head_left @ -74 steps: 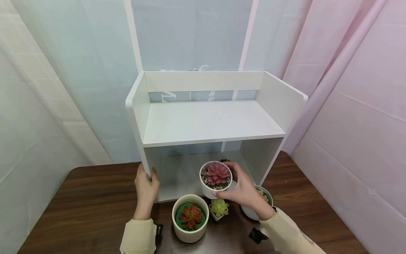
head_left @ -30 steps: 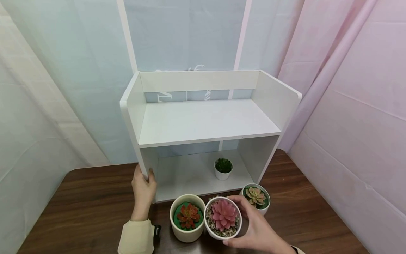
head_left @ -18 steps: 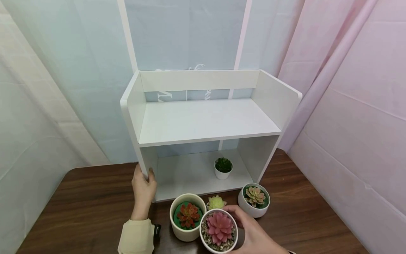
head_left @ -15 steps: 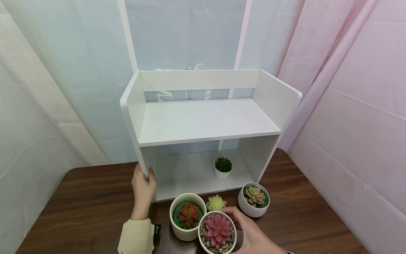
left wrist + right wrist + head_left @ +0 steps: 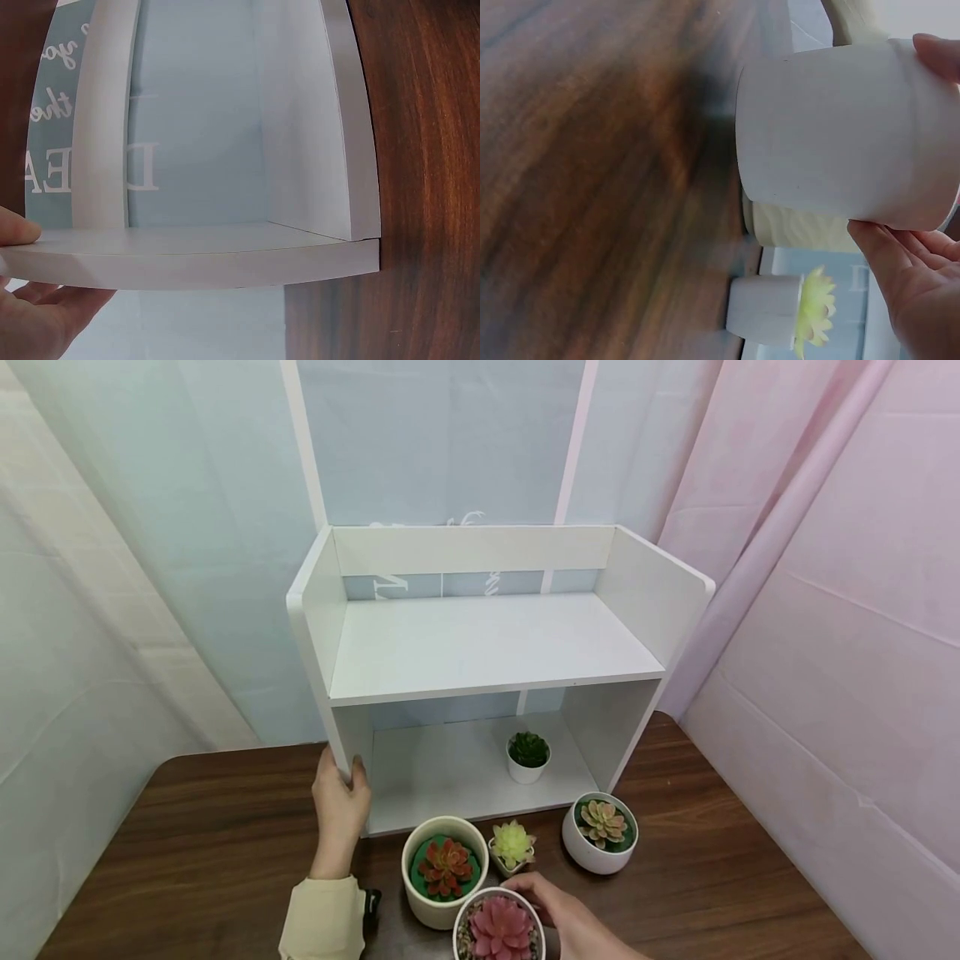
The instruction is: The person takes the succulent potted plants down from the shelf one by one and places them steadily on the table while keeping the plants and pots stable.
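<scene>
My left hand (image 5: 341, 802) grips the left side panel of a white two-tier shelf (image 5: 495, 643), thumb inside and fingers outside, as the left wrist view also shows. At the bottom of the head view, my right hand (image 5: 562, 917) holds a white pot (image 5: 840, 135) by its sides near the rim. A pink succulent (image 5: 501, 928) over pebbles fills that pot. Just left of it is a cream pot (image 5: 442, 914) with a red succulent. Behind it stands a tiny white pot with a yellow-green succulent (image 5: 512, 843).
On the shelf's lower level, toward the right, sits a small white pot with a dark green succulent (image 5: 528, 750). A white pot (image 5: 592, 852) with a pale orange-green succulent stands on the brown wooden table (image 5: 225, 835) at the shelf's front right corner. Curtains hang behind.
The pink succulent's pot has come from the shelf's lower level toward the front of the table in my right hand, uncovering the yellow-green succulent. My left hand keeps its hold on the panel.
</scene>
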The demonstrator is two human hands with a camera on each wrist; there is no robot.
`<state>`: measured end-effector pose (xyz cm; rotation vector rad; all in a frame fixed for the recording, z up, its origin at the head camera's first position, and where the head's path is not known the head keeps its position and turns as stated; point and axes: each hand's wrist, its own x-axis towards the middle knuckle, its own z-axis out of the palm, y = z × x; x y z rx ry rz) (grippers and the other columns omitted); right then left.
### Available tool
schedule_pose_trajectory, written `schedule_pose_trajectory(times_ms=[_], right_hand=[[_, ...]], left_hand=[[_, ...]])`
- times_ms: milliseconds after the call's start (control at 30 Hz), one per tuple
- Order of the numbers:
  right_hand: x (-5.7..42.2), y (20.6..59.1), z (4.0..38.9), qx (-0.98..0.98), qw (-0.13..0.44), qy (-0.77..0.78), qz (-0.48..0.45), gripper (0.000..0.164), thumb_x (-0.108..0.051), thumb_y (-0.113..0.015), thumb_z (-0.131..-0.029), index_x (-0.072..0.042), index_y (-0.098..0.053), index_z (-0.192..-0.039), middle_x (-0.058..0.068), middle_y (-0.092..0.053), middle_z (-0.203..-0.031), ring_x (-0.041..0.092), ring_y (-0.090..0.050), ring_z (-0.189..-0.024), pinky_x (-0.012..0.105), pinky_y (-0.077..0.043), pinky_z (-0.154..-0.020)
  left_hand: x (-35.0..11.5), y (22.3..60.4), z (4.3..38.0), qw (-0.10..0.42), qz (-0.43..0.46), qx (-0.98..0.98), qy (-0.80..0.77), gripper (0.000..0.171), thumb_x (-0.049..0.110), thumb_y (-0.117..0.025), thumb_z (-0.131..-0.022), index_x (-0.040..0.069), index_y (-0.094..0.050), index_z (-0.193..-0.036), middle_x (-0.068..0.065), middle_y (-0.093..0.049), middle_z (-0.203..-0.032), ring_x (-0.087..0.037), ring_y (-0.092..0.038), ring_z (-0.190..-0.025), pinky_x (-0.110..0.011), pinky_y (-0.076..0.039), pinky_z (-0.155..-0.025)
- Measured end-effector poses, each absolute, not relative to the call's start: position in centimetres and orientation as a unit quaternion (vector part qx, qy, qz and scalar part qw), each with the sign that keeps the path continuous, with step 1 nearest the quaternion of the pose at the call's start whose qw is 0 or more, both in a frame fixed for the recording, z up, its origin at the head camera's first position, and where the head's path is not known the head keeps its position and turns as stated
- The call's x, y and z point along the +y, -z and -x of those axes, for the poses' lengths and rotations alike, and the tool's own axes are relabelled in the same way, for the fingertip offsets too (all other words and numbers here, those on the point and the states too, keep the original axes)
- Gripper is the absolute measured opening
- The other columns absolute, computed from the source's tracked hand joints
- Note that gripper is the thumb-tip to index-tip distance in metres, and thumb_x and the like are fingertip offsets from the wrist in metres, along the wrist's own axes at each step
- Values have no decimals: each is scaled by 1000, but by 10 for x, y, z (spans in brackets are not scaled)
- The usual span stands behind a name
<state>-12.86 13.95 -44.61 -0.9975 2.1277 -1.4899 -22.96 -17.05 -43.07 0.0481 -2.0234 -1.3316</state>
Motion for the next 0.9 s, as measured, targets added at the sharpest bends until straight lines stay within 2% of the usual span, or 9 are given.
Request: schedule_pose_trajectory(times_ms=[300,467,567,733,900], right_hand=[[135,456,131,756,193,511,362,62,-16,-76,-82,-8,-40,-132,1,-56,-125,2,-53,-113,21,-49,-89],[134,456,129,754,208,521,343,63,-14,-77,-81,-5,-41,-132,4,-57,-124,1,-52,-113,21,-49,-89],[139,480,136,755,201,514,354,66,-17,-77,-81,-10,-40,-134,3,-56,-126,3,-53,-114,22,-49,-90],[152,547,153,777,185,486,355,72,-29,-80,-79,-25,-37,-137,-6,-54,-130,6,-54,-116,23,-46,-94],[156,571,160,793,181,464,351,75,-33,-80,-78,-28,-36,-139,-8,-54,-131,9,-54,-118,25,-46,-94]], left_hand=[[-170,430,228,353,-18,-782,514,35,-10,-49,-90,-14,-49,-125,-33,-56,-116,-52,-55,-108,-67,-46,-81],[-170,430,229,346,-20,-782,518,36,-10,-49,-90,-13,-48,-126,-33,-55,-118,-52,-55,-110,-67,-46,-81],[-170,430,228,345,-19,-782,518,36,-10,-49,-90,-13,-48,-127,-33,-55,-118,-52,-54,-110,-67,-46,-81],[-169,430,228,347,-17,-782,517,37,-10,-49,-90,-13,-48,-127,-32,-55,-118,-52,-55,-110,-68,-45,-81],[-169,430,227,347,-19,-783,516,37,-11,-49,-90,-13,-48,-126,-32,-56,-118,-52,-55,-110,-68,-45,-81]])
